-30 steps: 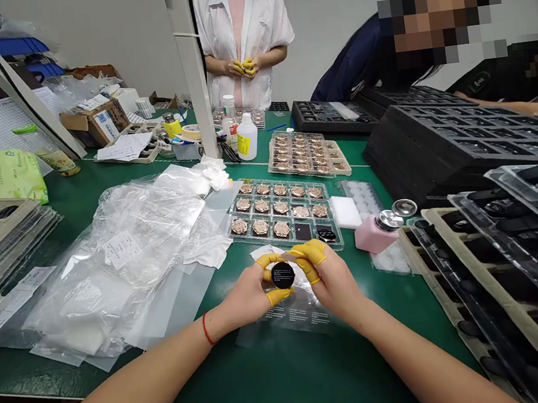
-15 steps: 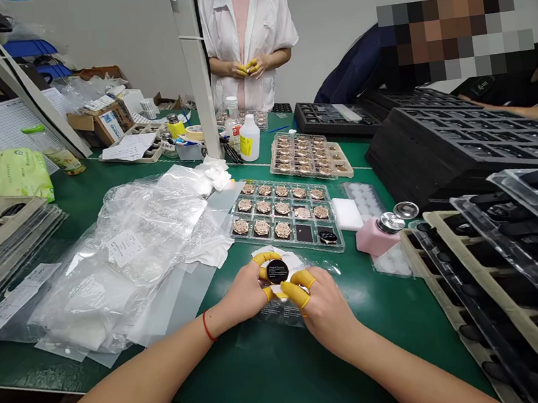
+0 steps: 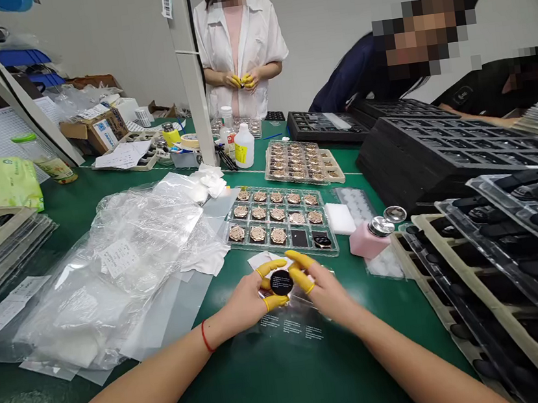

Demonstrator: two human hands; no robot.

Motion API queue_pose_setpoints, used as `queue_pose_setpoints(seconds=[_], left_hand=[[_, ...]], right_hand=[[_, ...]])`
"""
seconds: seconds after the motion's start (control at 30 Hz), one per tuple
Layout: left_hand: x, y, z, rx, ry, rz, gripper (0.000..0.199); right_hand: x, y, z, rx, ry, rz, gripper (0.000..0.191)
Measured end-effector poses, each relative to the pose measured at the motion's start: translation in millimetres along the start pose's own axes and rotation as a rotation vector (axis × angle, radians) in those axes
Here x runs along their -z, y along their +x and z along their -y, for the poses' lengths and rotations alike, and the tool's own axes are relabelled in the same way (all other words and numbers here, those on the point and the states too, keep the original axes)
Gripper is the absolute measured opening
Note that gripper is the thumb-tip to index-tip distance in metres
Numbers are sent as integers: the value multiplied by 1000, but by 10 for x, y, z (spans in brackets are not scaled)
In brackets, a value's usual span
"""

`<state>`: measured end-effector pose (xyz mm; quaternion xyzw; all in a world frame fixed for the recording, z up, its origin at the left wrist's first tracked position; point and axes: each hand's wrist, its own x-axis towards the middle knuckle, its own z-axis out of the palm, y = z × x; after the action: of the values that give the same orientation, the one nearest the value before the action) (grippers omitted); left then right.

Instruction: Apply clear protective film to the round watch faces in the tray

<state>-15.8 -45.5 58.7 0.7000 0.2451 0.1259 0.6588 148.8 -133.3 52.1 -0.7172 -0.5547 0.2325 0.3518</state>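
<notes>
My left hand (image 3: 246,301) is shut on a round black disc (image 3: 281,283) with fine white print, gripping its edge between fingers in yellow finger cots. My right hand (image 3: 326,292), slightly blurred, is just to the right of the disc, with its yellow-cotted fingers beside the rim. It holds nothing that I can see. Under my hands lie a white paper piece (image 3: 262,261) and a clear printed plastic sheet (image 3: 291,322). Just beyond them sits a clear tray of round rose-gold metal pieces (image 3: 276,221).
A pink dispenser with a metal pump (image 3: 371,238) and a white sponge (image 3: 340,218) stand to the right. Clear plastic bags (image 3: 112,279) cover the left side of the green mat. Trays of black straps (image 3: 501,258) fill the right. Co-workers stand beyond the bench.
My right hand has moved up and away from the disc, with its fingers now beside the rim. My left hand keeps hold of the disc, and the view has shifted slightly.
</notes>
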Motion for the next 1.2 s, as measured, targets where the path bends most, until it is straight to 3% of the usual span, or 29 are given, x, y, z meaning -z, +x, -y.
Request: queue_pose_setpoints(seconds=[0.1, 0.17, 0.23, 0.33, 0.43, 0.57, 0.7, 0.77, 0.9, 1.03, 1.1, 1.2], left_hand=[[0, -4, 1, 40, -34, 14, 75], [25, -8, -19, 74, -57, 6, 81], [61, -14, -57, 77, -46, -2, 66], [100, -25, -122, 80, 10, -9, 25], [106, -23, -151, 103, 19, -6, 23], [99, 1, -125, 114, -26, -2, 25], [102, 23, -94, 129, -96, 8, 27], [106, 30, -80, 136, -162, -4, 34], [125, 41, -49, 164, -326, -65, 67], [145, 34, -55, 84, -375, 17, 65], [140, 17, -68, 27, -323, 64, 64], [110, -29, -68, -60, -80, 39, 68]], right_hand=[[-61, 180, 101, -4, 173, 48, 40], [19, 402, 26, -20, 83, -90, 30], [144, 631, -120, -64, -153, -235, 26], [271, 842, -304, -88, -349, -297, 20], [237, 887, -337, -33, -420, -299, 19], [59, 943, -258, 62, -546, -173, 18], [-59, 1036, -212, 7, -522, -144, 21], [-71, 1015, -175, 4, -485, -154, 22], [-48, 749, 25, 78, -391, -164, 18], [-12, 326, 276, 304, -75, -8, 17], [8, 162, 325, 341, 8, 93, 24], [31, 53, 290, 254, 157, 95, 25]])
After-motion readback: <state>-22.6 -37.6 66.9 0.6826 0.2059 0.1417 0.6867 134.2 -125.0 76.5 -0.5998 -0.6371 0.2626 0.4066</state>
